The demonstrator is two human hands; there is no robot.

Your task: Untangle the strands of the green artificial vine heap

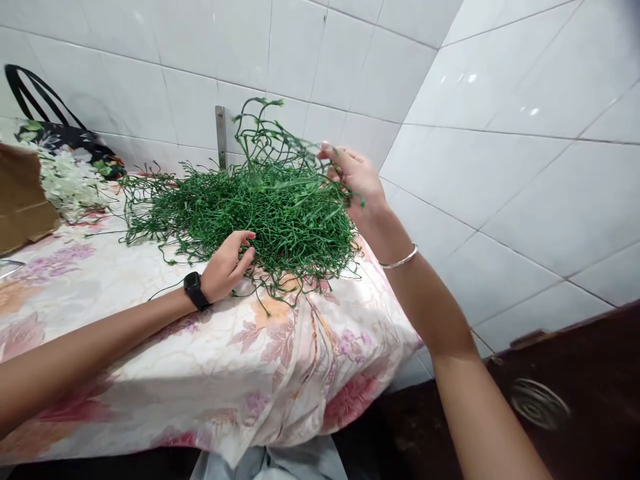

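Observation:
A big tangled heap of thin green stems (260,213) lies on a table covered with a flowered cloth (150,360). My left hand (227,267), with a black watch on the wrist, rests at the heap's near edge, its curled fingers pressing into the stems. My right hand (355,177), with a silver bangle on the wrist, is raised at the heap's right side. Its fingers pinch a few stems and hold them up above the pile.
A brown cardboard box (23,200) stands at the far left, with white flowers (70,180) and a dark flowered bag (65,137) behind it. White tiled walls close in at the back and right. A dark floor with a round drain (540,403) lies lower right.

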